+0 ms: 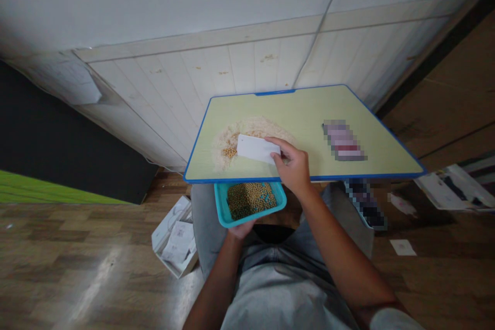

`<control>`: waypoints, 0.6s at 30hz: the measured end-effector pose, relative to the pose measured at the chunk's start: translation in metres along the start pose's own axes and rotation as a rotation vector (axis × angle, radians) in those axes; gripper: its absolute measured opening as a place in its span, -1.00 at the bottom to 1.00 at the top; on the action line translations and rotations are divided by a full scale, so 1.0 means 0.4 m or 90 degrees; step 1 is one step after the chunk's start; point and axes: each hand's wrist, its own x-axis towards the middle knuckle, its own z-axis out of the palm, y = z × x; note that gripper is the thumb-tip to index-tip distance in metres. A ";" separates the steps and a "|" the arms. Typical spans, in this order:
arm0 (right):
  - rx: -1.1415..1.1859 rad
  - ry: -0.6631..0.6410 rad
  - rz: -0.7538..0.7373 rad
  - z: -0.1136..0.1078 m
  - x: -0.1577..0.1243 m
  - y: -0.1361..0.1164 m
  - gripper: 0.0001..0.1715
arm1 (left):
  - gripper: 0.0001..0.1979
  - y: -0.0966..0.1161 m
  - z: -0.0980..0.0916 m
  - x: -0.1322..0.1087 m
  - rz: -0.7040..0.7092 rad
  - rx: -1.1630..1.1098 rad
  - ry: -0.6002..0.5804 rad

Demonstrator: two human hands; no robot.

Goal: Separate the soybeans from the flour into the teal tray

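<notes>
My right hand (pixel 292 165) pinches a flat white card (pixel 255 148) between thumb and fingers. The card is low over the yellow tabletop, beside a small heap of soybeans (pixel 230 152). Pale powder or husk (pixel 261 125) is spread around the heap and the card. Just below the table's front edge, a turquoise plastic basket (pixel 221 210) contains many round beans (pixel 253 196) with bits of blue showing among them. My left hand (pixel 243 229) supports this basket from underneath; its fingers are mostly hidden by it.
The small table (pixel 386 157) has a blue rim and stands against a white panelled wall (pixel 247 67). A pixelated flat object (pixel 344 142) lies on its right side. An open white box (pixel 176 245) with papers is on the floor at left. A cable (pixel 325 15) runs down the wall.
</notes>
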 end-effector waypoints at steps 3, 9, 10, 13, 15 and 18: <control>-0.003 0.015 0.000 -0.001 0.000 0.000 -0.46 | -0.40 -0.001 0.005 -0.001 0.013 -0.017 0.001; -0.003 0.028 -0.014 -0.005 -0.002 0.006 -0.46 | -0.39 0.000 0.002 -0.003 0.007 -0.045 0.057; -0.005 0.029 -0.014 -0.006 -0.003 0.007 -0.46 | -0.39 0.001 0.002 -0.003 0.008 -0.055 0.071; -0.009 0.029 -0.006 -0.006 -0.005 0.008 -0.46 | -0.39 0.002 0.002 -0.001 0.010 -0.093 0.103; -0.003 0.029 -0.001 -0.005 -0.005 0.007 -0.46 | -0.37 0.002 0.001 0.001 0.011 -0.107 0.109; 0.002 0.031 0.005 -0.004 -0.006 0.005 -0.47 | -0.38 0.003 -0.003 0.005 0.008 -0.106 0.099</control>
